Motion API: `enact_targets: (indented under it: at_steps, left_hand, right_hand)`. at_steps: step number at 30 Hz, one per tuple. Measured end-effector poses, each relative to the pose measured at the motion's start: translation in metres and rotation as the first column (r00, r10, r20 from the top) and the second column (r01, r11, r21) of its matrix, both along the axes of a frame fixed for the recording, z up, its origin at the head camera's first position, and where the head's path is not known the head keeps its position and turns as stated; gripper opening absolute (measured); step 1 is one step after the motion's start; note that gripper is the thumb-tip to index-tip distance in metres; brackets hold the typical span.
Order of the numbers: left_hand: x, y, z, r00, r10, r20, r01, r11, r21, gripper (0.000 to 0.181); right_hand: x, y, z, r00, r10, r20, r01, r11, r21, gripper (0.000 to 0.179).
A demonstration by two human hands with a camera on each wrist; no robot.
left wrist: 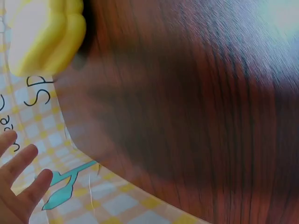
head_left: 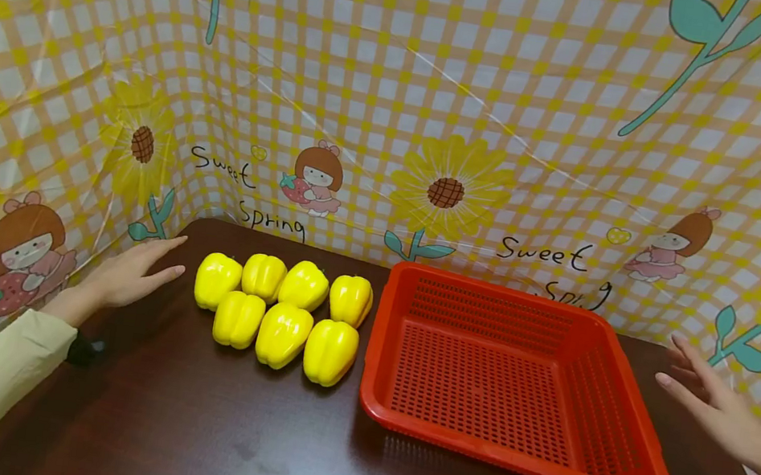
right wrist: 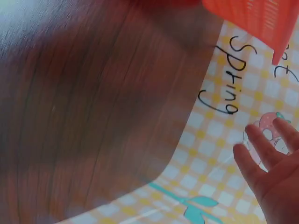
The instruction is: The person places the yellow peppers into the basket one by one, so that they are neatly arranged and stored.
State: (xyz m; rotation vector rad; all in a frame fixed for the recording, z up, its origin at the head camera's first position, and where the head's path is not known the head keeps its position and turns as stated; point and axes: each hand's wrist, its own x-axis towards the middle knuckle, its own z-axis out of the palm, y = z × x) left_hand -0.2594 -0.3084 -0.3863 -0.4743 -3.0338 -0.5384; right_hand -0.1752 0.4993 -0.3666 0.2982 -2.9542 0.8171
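Note:
Several yellow bell peppers [head_left: 283, 335] lie grouped in two rows on the dark table, left of a red plastic basket [head_left: 628, 418]. No peppers show inside the basket. My left hand [head_left: 130, 275] hovers at the table's left side, fingers extended, apart from the nearest pepper [head_left: 218, 281]. In the left wrist view, a yellow pepper [left wrist: 49, 35] fills the upper left corner, away from the fingers. My right hand [head_left: 721, 411] is held beyond the basket's right side with fingers spread, touching nothing. Part of the red basket [right wrist: 261, 18] appears at the top of the right wrist view.
A brown wood-grain table [head_left: 237, 428] carries everything. Behind it and at both sides hangs a checked cloth [head_left: 388, 76] with printed sunflowers and cartoon figures. The basket's back rim stands close to the rear cloth.

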Motion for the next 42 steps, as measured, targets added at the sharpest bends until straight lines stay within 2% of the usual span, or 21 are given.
enact_targets:
  at_steps: [3,7,12,14,20,24,31,37,40,42]
  left_hand:
    - [-0.001,0.003,-0.001,1.0,0.015,0.022,-0.016,0.998,0.063,0.066]
    - [-0.004,0.006,-0.006,0.999,0.016,0.041,-0.022,0.987,0.157,0.065]
    - [-0.01,0.011,-0.015,0.999,0.021,0.048,-0.032,0.971,0.236,0.065]
    - [-0.012,0.012,-0.017,0.998,0.033,0.062,-0.048,0.964,0.262,0.066]
    - [-0.019,0.017,-0.02,0.99,0.061,0.128,-0.101,0.938,0.332,0.069]
    - [-0.022,0.019,-0.022,0.983,0.073,0.166,-0.132,0.916,0.379,0.069]
    - [-0.025,0.021,-0.029,0.967,0.067,0.244,-0.172,0.88,0.442,0.07]
    - [-0.029,0.023,-0.034,0.952,0.037,0.304,-0.185,0.861,0.474,0.074]
    - [-0.031,0.025,-0.036,0.942,0.03,0.335,-0.196,0.859,0.473,0.076]
    - [-0.033,0.026,-0.038,0.934,0.037,0.355,-0.213,0.856,0.471,0.078]
  right_hand:
    - [-0.003,-0.003,0.002,1.0,0.009,-0.021,-0.01,1.0,-0.015,0.075]
    - [-0.007,-0.008,0.001,0.998,0.063,0.004,-0.062,0.99,-0.127,0.069]
    - [-0.011,-0.012,-0.006,0.987,0.159,0.028,-0.142,0.937,-0.318,0.059]
    - [-0.013,-0.012,-0.008,0.984,0.169,0.052,-0.14,0.923,-0.358,0.057]
    - [-0.014,-0.01,-0.01,0.981,0.132,0.141,-0.074,0.93,-0.359,0.054]
    - [-0.015,-0.007,-0.009,0.973,0.141,0.184,-0.056,0.914,-0.401,0.051]
    - [-0.016,-0.006,-0.006,0.931,0.146,0.335,0.01,0.906,-0.423,0.049]
    - [-0.021,-0.005,-0.005,0.908,0.215,0.36,0.001,0.857,-0.515,0.047]
    - [-0.022,-0.005,-0.005,0.9,0.229,0.371,-0.003,0.854,-0.52,0.047]
    - [-0.022,-0.005,-0.005,0.9,0.217,0.378,0.003,0.864,-0.503,0.048]
